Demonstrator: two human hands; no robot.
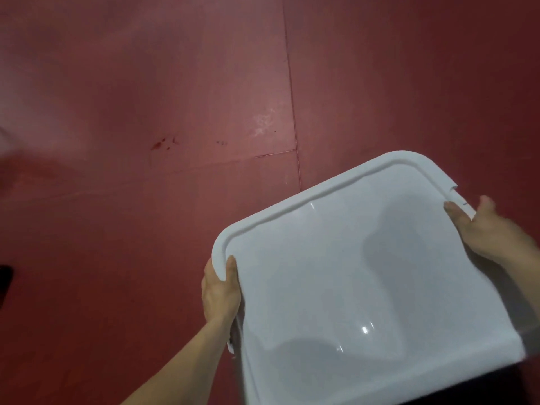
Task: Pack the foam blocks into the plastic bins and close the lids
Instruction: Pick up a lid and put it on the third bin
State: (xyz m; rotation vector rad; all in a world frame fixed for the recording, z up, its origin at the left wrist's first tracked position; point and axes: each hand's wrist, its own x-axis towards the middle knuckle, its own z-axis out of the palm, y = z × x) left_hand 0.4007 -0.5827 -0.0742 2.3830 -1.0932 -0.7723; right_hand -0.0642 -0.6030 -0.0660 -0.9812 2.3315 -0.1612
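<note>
Lid: white plastic lid (pixel 365 273), glossy with rounded corners, held tilted between both hands.
Left hand: left hand (pixel 220 290) grips the lid's left rim, with the thumb on top and the fingers curled beneath.
Right hand: right hand (pixel 491 229) clasps the lid's right rim beside a notched corner, thumb on top.
Bin: a sliver of clear bin wall (pixel 237 327) shows just under the lid's left edge; whether the lid is seated cannot be told.
Floor: red floor (pixel 146 229) lies beneath and beyond the lid, with dark spots to the lid's upper left.

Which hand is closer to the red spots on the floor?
Left. The left hand grips the lid, below-right of the spots; the right hand holds the lid's other side, farther right.
</note>
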